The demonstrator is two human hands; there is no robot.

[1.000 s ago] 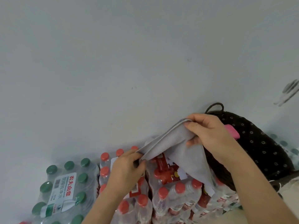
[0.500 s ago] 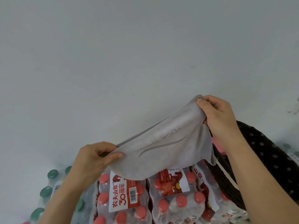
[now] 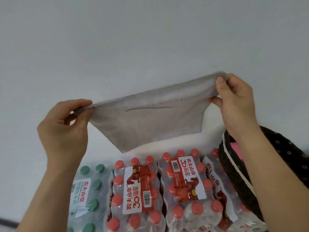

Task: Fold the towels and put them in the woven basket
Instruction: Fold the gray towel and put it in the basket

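Towel [image 3: 150,124] edge taut between hands [image 3: 64,131] [image 3: 238,104]

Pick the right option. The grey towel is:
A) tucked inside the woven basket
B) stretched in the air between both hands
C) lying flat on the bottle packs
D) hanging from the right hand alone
B: the left hand and the right hand each pinch an upper corner of the grey towel, which hangs clear of the bottle packs and outside the woven basket.
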